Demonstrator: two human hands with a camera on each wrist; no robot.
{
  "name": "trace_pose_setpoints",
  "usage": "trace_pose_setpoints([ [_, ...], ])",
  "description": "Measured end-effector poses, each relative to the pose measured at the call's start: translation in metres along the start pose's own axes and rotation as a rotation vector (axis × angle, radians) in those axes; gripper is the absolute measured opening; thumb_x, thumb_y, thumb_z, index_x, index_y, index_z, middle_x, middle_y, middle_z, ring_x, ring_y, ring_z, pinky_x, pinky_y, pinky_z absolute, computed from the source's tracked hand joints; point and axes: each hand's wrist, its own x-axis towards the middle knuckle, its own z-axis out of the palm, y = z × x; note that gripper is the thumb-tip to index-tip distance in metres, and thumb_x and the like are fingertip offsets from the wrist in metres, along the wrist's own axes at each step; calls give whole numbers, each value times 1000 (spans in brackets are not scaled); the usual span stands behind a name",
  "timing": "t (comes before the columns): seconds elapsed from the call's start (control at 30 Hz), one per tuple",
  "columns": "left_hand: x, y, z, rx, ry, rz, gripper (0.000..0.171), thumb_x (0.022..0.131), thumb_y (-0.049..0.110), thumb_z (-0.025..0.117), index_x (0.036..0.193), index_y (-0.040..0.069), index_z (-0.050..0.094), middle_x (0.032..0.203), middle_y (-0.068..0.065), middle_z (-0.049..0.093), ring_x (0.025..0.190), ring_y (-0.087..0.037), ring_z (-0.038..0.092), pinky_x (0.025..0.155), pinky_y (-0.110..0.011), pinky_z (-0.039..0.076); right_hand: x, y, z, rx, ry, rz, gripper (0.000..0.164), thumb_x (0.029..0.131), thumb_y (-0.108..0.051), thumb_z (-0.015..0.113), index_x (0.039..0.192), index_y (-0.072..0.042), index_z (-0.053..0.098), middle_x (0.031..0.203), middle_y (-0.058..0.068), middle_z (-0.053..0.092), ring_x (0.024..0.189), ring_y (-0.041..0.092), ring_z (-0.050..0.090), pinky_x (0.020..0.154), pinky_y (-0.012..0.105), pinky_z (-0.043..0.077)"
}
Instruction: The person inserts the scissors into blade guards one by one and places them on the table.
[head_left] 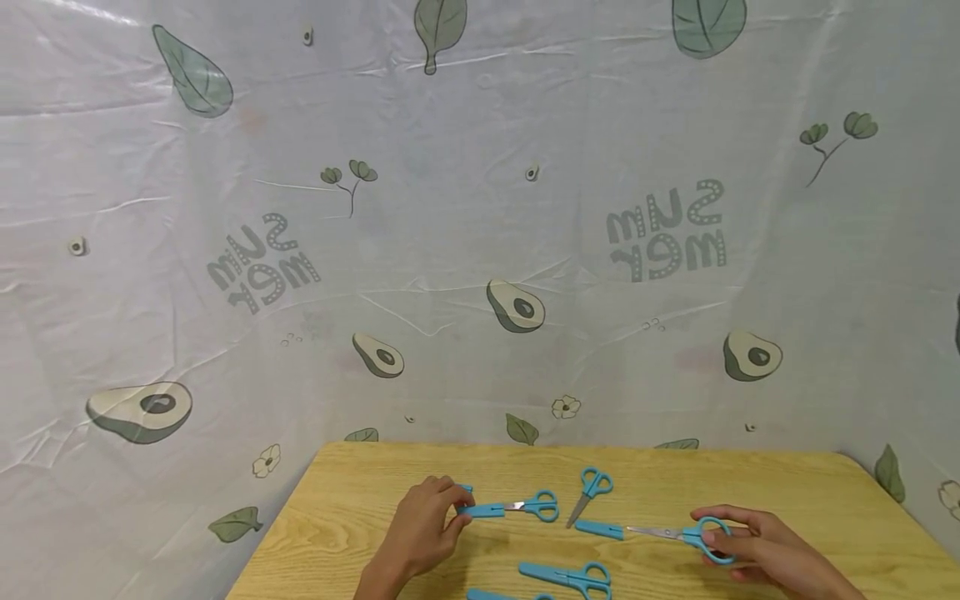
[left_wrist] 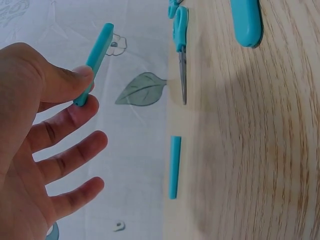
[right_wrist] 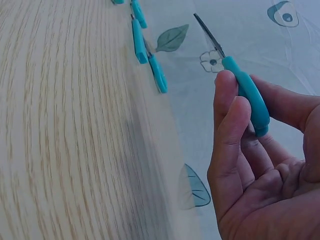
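My left hand (head_left: pixel 429 527) pinches a blue scissors sheath (left_wrist: pixel 102 47) between thumb and index finger, the other fingers spread apart. To the right of that sheath lies a pair of blue-handled scissors (head_left: pixel 542 506), its blade pointing left toward it. My right hand (head_left: pixel 765 546) holds another pair of scissors (right_wrist: pixel 246 90) by the blue handle, the bare blade pointing left. Just left of this blade tip, a second sheath (head_left: pixel 600 530) rests on the table. A third sheath (left_wrist: pixel 175 167) lies behind my left hand, mostly covered by it in the head view.
Unsheathed scissors (head_left: pixel 595 483) lie farther back on the wooden table (head_left: pixel 345 483). Nearer the front are sheathed scissors (head_left: pixel 558 574), and another blue sheath (head_left: pixel 491 595) is cut off by the frame's bottom edge. A printed curtain (head_left: pixel 450 233) hangs behind the table.
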Motion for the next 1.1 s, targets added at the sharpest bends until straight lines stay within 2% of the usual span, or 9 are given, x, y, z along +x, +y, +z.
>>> trace_pose_setpoints([
  [0.2, 3, 3, 2, -14, -1, 7, 9, 98, 21, 80, 107, 23, 76, 96, 13, 66, 92, -10, 62, 84, -38, 57, 3, 0, 3, -9, 21, 12, 46, 117, -28, 48, 153, 0, 53, 100, 0, 74, 89, 13, 66, 76, 29, 58],
  [0.47, 8, 6, 6, -47, 2, 11, 8, 99, 22, 79, 106, 24, 77, 95, 13, 66, 90, -9, 61, 81, -35, 55, 9, -2, 6, -13, 34, 27, 49, 116, -30, 50, 153, 2, 52, 103, 2, 75, 90, 14, 66, 73, 28, 57],
  [0.6, 11, 8, 7, -43, 2, 17, 6, 99, 23, 79, 105, 25, 77, 94, 14, 65, 90, -8, 61, 79, -33, 54, 12, -2, 8, 5, 25, 18, 43, 115, -27, 52, 150, -3, 57, 104, 1, 78, 87, 12, 68, 70, 26, 55],
  [0.77, 15, 12, 7, -36, -3, 22, 6, 100, 24, 78, 105, 24, 77, 94, 14, 66, 90, -8, 61, 80, -32, 54, 17, -4, 12, 40, 24, 16, 32, 114, -25, 55, 143, -17, 67, 105, 0, 81, 91, 10, 74, 71, 25, 56],
  [1.1, 21, 17, 8, -43, -16, 18, 7, 99, 22, 79, 106, 23, 78, 94, 13, 66, 89, -8, 60, 80, -32, 54, 28, -8, 19, 19, 43, 21, 34, 114, -28, 55, 144, -15, 65, 102, -3, 82, 97, 13, 76, 70, 24, 56],
])
